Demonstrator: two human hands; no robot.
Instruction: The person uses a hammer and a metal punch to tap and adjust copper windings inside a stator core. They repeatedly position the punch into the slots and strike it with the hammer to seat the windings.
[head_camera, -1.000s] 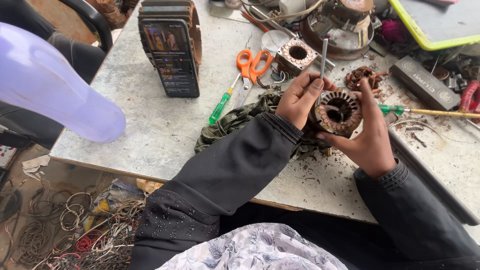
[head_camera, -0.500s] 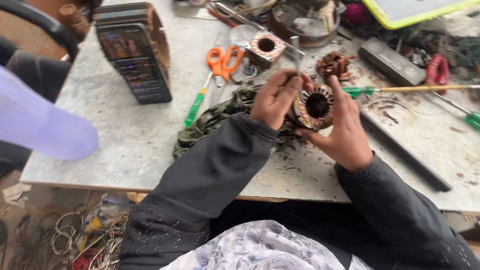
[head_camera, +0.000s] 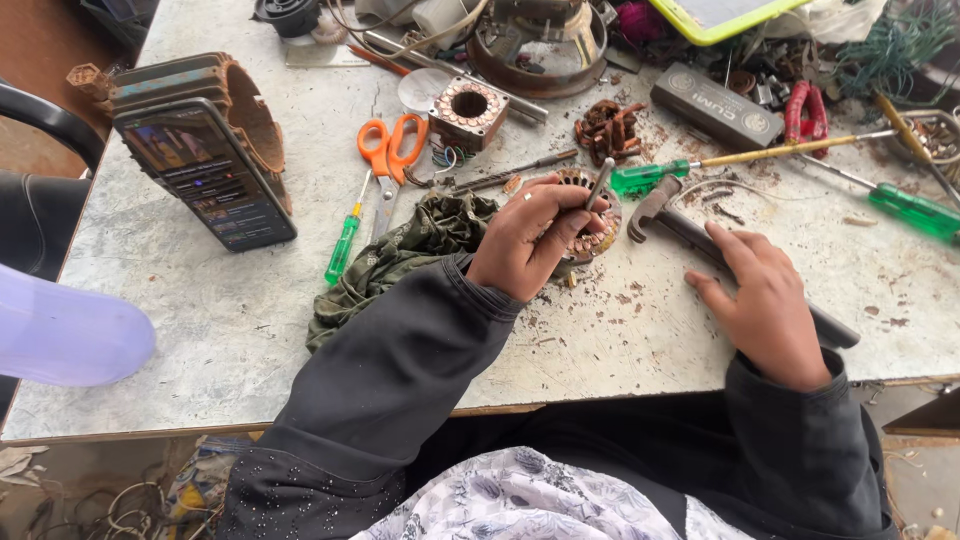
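Note:
A round motor stator (head_camera: 592, 238) with copper windings lies on the worn table (head_camera: 200, 330). My left hand (head_camera: 530, 240) presses down on it and grips a thin metal punch (head_camera: 600, 184), which stands tilted over the windings. Just right of the stator lies a hammer (head_camera: 655, 208), head toward the stator, its dark handle running down to the right. My right hand (head_camera: 765, 300) lies over that handle with the fingers wrapped onto it.
A phone (head_camera: 205, 175) leans on a rusty stator core. Orange scissors (head_camera: 390, 145), a small green screwdriver (head_camera: 343, 250), a green cloth (head_camera: 420, 240), a square stator (head_camera: 468, 112), loose copper wire (head_camera: 608, 128) and two long green-handled screwdrivers (head_camera: 650, 178) surround the work. Clutter fills the far edge.
Both hands held the stator up off the table before. It now lies on the table, my left hand has the punch on it, and my right hand has moved onto the hammer handle.

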